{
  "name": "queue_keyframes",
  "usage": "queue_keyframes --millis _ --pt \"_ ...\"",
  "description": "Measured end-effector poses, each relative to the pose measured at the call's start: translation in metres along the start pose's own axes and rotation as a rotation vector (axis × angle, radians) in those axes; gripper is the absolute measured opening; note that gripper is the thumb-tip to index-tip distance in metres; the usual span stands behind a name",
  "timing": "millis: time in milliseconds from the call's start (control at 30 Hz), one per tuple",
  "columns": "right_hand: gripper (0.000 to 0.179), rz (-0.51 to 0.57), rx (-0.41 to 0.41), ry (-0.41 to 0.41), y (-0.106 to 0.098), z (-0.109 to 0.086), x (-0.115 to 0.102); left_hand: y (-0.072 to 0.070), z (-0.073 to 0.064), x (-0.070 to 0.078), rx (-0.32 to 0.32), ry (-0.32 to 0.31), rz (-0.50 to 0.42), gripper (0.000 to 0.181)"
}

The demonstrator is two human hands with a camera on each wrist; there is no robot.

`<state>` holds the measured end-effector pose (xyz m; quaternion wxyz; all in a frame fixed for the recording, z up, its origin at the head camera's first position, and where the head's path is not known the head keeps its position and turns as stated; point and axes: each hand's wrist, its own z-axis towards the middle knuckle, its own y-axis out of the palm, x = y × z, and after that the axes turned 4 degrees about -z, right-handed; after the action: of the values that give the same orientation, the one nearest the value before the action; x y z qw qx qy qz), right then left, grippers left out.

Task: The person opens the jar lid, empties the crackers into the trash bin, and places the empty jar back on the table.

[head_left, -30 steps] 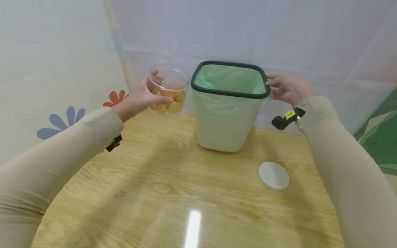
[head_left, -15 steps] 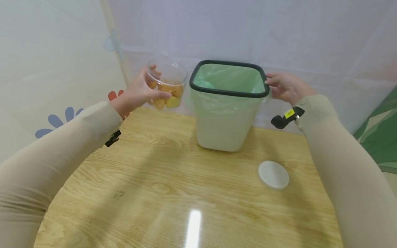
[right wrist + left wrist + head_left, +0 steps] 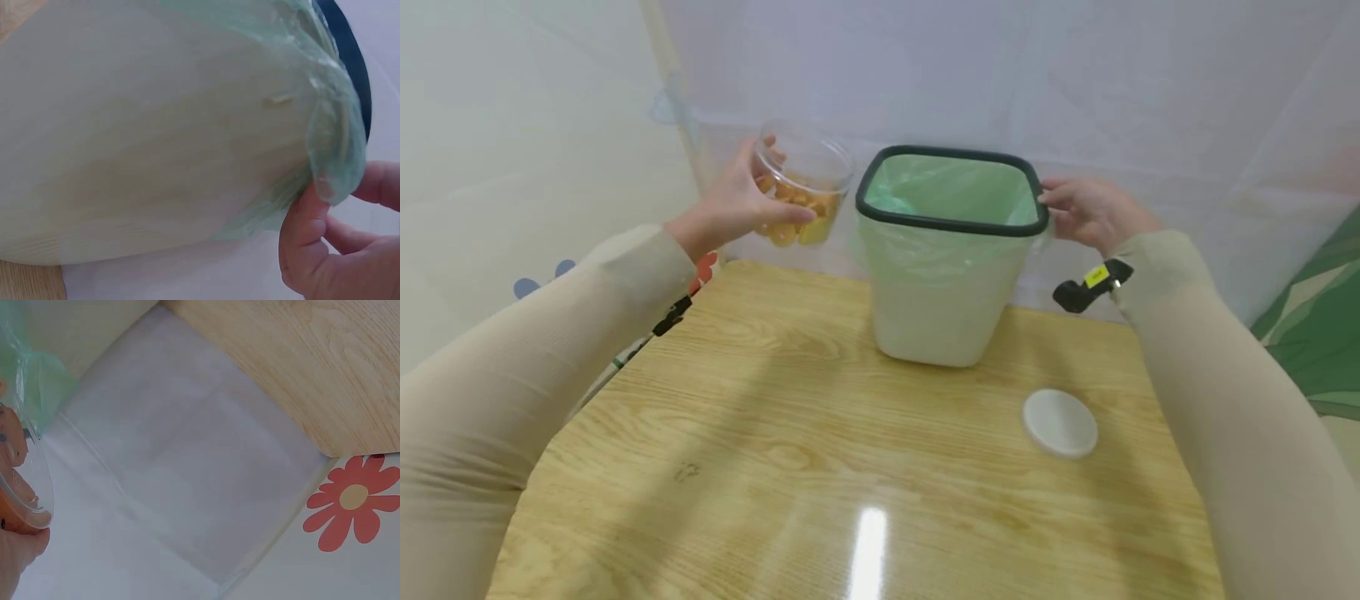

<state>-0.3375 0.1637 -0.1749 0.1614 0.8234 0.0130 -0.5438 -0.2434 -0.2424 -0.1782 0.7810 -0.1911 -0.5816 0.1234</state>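
My left hand (image 3: 737, 200) grips a clear plastic jar (image 3: 805, 171) from its left side, the thumb across the front. Orange and yellow pieces (image 3: 820, 218) fill its lower part. The jar is off the table, left of a pale bin (image 3: 936, 317), its lidless mouth leaning a little toward it. The bin stands upright, with a dark rim (image 3: 951, 225) over a green plastic liner (image 3: 955, 187). On the bin's right, my right hand (image 3: 1097, 217) pinches the rim and the overhanging liner; the right wrist view shows the thumb against the liner's edge (image 3: 337, 156).
A round white lid (image 3: 1060, 423) lies flat on the wood-grain table (image 3: 790, 450), in front and right of the bin. Behind the table hangs a pale cloth (image 3: 880, 67). A red flower print (image 3: 353, 500) marks the wall at left.
My left hand has raised the jar slightly and tilted it more to the right, toward the bin. The right hand keeps its place at the rim.
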Motion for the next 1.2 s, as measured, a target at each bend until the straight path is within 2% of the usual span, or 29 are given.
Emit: queue_keyframes --millis 267,467,600,767,1000,1200 --pt "0.075 0.012 0.007 -0.002 0.001 0.002 0.001 0.0 0.005 0.011 0.019 0.015 0.138 0.11" --pt "0.076 0.018 0.004 -0.002 0.003 0.002 0.001 0.004 0.01 0.022 0.054 0.048 0.256 0.103" --pt "0.076 0.016 0.003 -0.004 0.004 0.001 0.002 0.006 0.013 0.027 0.06 0.065 0.281 0.112" --pt "0.076 0.001 0.005 -0.003 0.004 0.001 0.002 0.009 0.016 0.029 0.057 0.12 0.288 0.112" --pt "0.076 -0.04 0.0 -0.014 0.003 0.001 0.0 0.013 0.024 0.036 0.072 0.232 0.395 0.11" --pt "0.077 -0.032 0.005 -0.011 0.003 0.001 -0.001 0.015 0.032 0.043 0.095 0.253 0.491 0.112"
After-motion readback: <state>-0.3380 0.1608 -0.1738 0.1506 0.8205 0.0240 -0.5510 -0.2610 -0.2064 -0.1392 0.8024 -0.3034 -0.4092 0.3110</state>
